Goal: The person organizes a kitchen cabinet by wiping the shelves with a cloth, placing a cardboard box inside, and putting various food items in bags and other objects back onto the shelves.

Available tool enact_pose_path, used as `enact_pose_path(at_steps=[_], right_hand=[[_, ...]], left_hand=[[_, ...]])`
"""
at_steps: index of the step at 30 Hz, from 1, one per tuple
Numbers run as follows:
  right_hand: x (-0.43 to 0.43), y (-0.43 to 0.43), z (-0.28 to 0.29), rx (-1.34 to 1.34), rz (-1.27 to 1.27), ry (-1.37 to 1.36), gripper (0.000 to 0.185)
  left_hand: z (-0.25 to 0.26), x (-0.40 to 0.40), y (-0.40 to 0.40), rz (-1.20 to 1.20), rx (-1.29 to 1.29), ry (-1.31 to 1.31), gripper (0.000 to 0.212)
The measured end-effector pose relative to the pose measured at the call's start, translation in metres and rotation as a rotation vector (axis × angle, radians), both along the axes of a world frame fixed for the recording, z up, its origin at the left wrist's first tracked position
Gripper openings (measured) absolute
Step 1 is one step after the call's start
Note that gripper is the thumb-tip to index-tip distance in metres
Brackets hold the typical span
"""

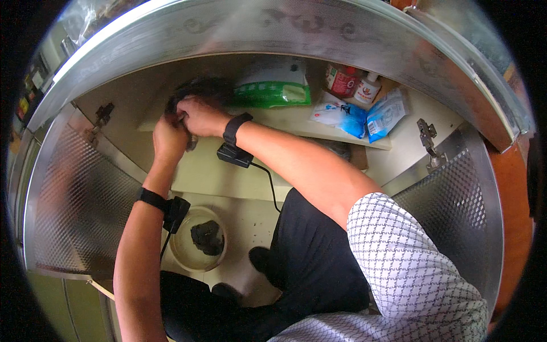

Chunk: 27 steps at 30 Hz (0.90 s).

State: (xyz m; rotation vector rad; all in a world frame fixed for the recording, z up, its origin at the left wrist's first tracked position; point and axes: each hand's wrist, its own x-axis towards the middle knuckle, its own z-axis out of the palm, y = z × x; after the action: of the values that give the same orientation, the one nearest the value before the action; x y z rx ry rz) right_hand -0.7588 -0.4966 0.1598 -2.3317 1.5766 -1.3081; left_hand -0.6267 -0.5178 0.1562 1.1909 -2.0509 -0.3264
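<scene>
Both of my hands are together at the left side of an open cabinet, above its shelf. My left hand (170, 137) grips a dark, blurred bundle (201, 89), perhaps a plastic bag or cloth. My right hand (198, 116) touches my left hand and pinches part of the same bundle. Just right of the bundle, a green and white packet (271, 92) lies on the shelf (295, 124). On the floor below stands a pale round basin (179, 252) with a dark grey crumpled cloth (207, 237) in it.
Two blue and white packets (342, 114) lie at the shelf's right, before a red-labelled bottle (343, 80) and a white bottle (367, 89). Open textured metal doors flank me at left (85, 205) and right (448, 205). The metal-edged counter (265, 30) overhangs the cabinet. Cables hang from both wrist straps.
</scene>
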Motion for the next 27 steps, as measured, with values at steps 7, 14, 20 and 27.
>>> enact_pose_path(at_steps=[7, 14, 20, 27], right_hand=[[-0.002, 0.005, 0.004, 0.049, 0.058, -0.156, 0.018], [0.001, 0.001, 0.0, 0.019, 0.119, -0.208, 0.021], [-0.006, -0.009, -0.004, 0.019, 0.044, -0.217, 0.018], [-0.003, -0.005, 0.003, 0.09, 0.034, -0.193, 0.018]], left_hand=[[0.004, 0.007, -0.003, 0.001, 0.083, 0.028, 0.022], [-0.01, 0.018, -0.025, -0.243, 0.09, 0.357, 0.025], [0.006, 0.022, -0.022, -0.297, 0.442, 0.359, 0.024], [0.01, 0.032, -0.015, -0.485, 0.753, 0.591, 0.035]])
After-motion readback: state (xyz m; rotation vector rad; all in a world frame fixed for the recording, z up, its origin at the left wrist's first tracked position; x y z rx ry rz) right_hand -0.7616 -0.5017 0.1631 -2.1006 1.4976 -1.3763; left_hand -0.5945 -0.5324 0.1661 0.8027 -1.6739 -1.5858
